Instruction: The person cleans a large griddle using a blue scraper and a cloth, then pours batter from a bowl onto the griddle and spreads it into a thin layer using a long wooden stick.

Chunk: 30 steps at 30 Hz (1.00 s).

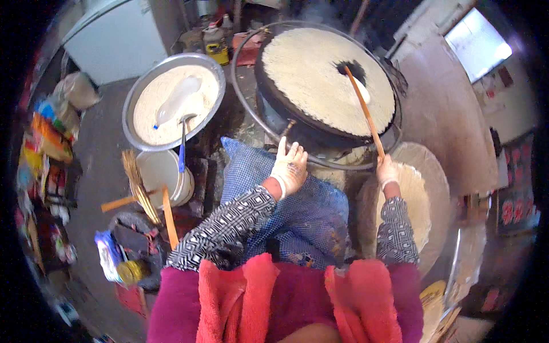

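Observation:
My right hand (389, 172), in a thin glove, is closed round the near end of a long wooden stick (364, 108). The stick's far end reaches over a large round black griddle (309, 123), beside a dark bare patch and a white lump (361, 91). Around that patch, a pale layer of batter (320, 66) covers most of the griddle. My left hand (290, 171), gloved too, holds nothing; its fingers are spread near the griddle's front edge, just below a small knob (289, 127). Blue checked cloth (320, 211) lies beneath that hand.
A metal basin (130, 128) of pale batter stands left of the griddle, with a blue-handled ladle (182, 150) in it. Nearer are a white bucket (184, 186) and a straw brush (136, 178). Pale thin flatbread (414, 197) lies on a round board (441, 186) at right.

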Available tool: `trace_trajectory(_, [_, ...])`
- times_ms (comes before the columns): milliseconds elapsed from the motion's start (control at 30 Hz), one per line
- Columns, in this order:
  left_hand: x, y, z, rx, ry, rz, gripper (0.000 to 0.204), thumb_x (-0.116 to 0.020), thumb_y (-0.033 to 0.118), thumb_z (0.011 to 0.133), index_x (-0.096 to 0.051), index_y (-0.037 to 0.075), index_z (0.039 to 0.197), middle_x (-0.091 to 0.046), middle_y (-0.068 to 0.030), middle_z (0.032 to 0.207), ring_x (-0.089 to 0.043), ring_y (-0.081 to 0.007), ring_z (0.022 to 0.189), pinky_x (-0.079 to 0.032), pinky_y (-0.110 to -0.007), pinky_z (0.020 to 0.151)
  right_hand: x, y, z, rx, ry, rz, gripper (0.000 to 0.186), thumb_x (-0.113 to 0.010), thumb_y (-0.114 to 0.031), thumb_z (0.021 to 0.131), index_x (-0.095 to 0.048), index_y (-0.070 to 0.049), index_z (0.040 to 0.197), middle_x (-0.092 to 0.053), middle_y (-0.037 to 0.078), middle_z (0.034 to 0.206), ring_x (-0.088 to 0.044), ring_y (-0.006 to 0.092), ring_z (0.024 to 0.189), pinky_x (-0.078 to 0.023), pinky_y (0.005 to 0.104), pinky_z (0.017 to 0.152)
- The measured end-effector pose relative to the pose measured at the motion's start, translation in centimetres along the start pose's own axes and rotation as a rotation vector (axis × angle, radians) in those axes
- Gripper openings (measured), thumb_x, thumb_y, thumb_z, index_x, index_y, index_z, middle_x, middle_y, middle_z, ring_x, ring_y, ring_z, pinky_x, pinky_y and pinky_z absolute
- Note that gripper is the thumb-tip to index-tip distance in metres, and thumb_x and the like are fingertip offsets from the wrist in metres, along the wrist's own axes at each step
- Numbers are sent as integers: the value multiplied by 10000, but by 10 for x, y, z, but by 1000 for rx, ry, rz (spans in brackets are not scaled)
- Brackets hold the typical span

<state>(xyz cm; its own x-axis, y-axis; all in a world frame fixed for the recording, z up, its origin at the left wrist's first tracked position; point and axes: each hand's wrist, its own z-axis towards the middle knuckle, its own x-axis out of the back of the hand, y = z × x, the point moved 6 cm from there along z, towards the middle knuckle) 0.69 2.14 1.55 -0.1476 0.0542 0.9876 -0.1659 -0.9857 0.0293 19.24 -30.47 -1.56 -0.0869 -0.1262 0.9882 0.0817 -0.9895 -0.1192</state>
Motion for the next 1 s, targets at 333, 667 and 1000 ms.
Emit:
trace_trajectory(333, [-7, -47, -1, 52, 62, 32, 551, -554, 275, 847, -471, -20, 1305, -478, -206, 1385, -393, -338, 1340, -73, -648, 1108, 18, -15, -14, -78, -87, 67, 309, -457, -337, 944, -569, -77, 1067, -648, 281, 882, -639, 437, 811, -499, 534, 715])
trace_trajectory(667, [-5, -134, 0, 296, -38, 143, 522, -590, 288, 801, -547, 51, 1264, -476, -101, 1399, -349, -270, 1348, -61, -635, 1120, 25, -45, -8, -16, -91, 176, 357, -432, -367, 954, -605, -62, 1017, -684, 187, 901, -662, 364, 848, -517, 460, 756])
trace_trajectory(1000, [4, -164, 4, 226, 28, 123, 509, -627, 315, 772, -536, 113, 1231, -493, -87, 1345, -380, -268, 1302, -162, -650, 1070, 30, -70, -27, 121, -134, 48, 340, -448, -345, 938, -586, -48, 1029, -697, 184, 890, -683, 353, 846, -504, 510, 752])
